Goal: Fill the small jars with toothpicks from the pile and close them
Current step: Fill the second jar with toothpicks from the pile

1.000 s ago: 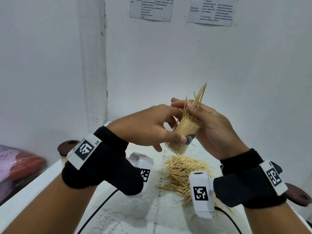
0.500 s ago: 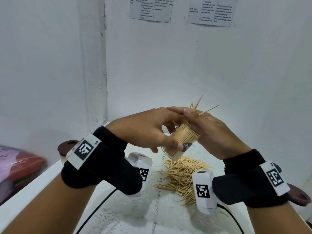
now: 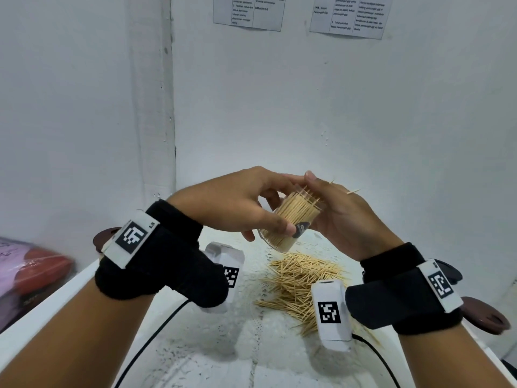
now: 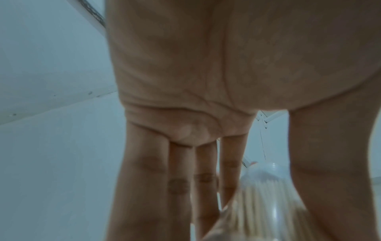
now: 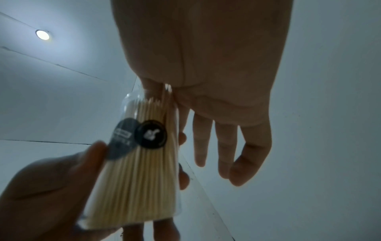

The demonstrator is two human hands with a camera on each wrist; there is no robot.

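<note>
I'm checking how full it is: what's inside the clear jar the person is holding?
The jar is tightly packed with toothpicks, tips sticking out at its open mouth. The left hand grips it and its fingers cover part of the wall, and a dark label hides a patch.

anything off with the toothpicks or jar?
Two stray toothpicks poke out past the right hand, outside the jar the left hand grips. The jar is tilted and unlidded.
</note>
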